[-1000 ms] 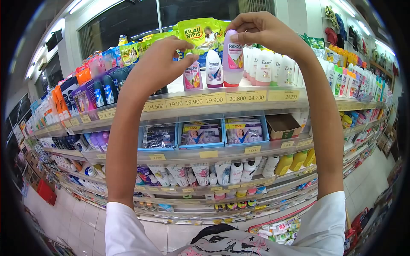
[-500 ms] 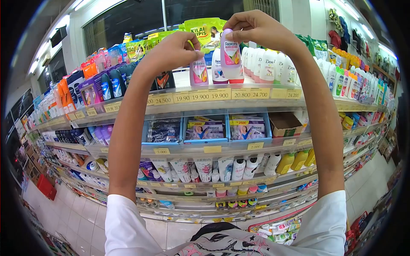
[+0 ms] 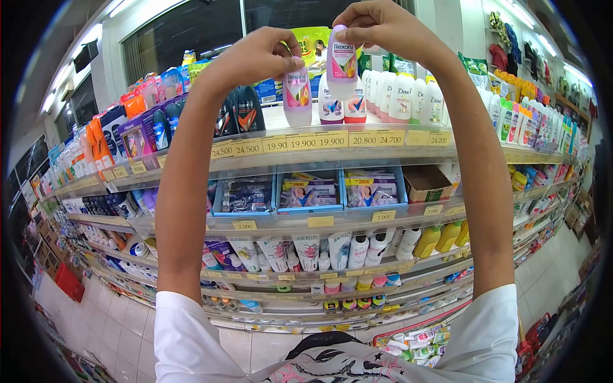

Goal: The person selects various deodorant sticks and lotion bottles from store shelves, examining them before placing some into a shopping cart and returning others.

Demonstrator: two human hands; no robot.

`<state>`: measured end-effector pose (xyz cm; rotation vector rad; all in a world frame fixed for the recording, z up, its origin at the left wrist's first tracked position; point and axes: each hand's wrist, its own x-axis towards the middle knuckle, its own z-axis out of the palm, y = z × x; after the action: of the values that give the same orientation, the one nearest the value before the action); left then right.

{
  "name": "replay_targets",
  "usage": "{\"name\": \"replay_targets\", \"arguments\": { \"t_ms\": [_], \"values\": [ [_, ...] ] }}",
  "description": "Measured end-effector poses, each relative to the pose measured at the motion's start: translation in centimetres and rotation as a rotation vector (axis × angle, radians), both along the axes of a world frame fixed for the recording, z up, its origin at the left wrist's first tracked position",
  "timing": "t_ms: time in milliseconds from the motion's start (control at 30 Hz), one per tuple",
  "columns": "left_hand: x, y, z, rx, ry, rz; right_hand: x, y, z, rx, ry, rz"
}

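With thumb and fingertips, my left hand pinches the top of a pink Rexona roll-on deodorant, upright close over the front of the top shelf. My right hand grips a second pink Rexona roll-on deodorant by its upper end, higher and a little to the right. Behind and below that one, a roll-on with a purple base and one with a red base stand side by side on the shelf. My fingers partly cover the tops of both held bottles.
White Dove roll-ons stand in rows to the right. Dark bottles are on the left. Yellow price tags line the shelf edge. Blue boxes of sachets sit one shelf lower. A red basket of products is near my body.
My right hand has raised its roll-on, baring more of the bottles behind it. My left hand has shifted slightly up, and more of its roll-on's label shows.
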<state>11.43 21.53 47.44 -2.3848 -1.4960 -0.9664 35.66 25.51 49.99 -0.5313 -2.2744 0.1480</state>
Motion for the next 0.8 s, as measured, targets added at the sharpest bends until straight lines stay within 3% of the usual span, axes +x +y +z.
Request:
{"name": "replay_targets", "arguments": {
  "t_ms": [433,567,700,800],
  "values": [
    [0.1,0.0,-1.7,-0.094,0.075,0.073,-2.0,1.8,1.3,0.151,0.179,-0.029],
    [-0.3,0.2,-1.7,0.107,0.182,0.112,-4.0,3.5,2.0,0.284,0.379,-0.128],
    [-0.8,-0.6,-1.2,0.231,0.030,0.045,-7.4,9.0,1.6,0.443,0.269,-0.124],
    [-1.5,-1.5,-1.2,0.278,-0.028,0.056,-9.3,9.4,0.7,0.212,0.213,-0.132]
  ]
}}
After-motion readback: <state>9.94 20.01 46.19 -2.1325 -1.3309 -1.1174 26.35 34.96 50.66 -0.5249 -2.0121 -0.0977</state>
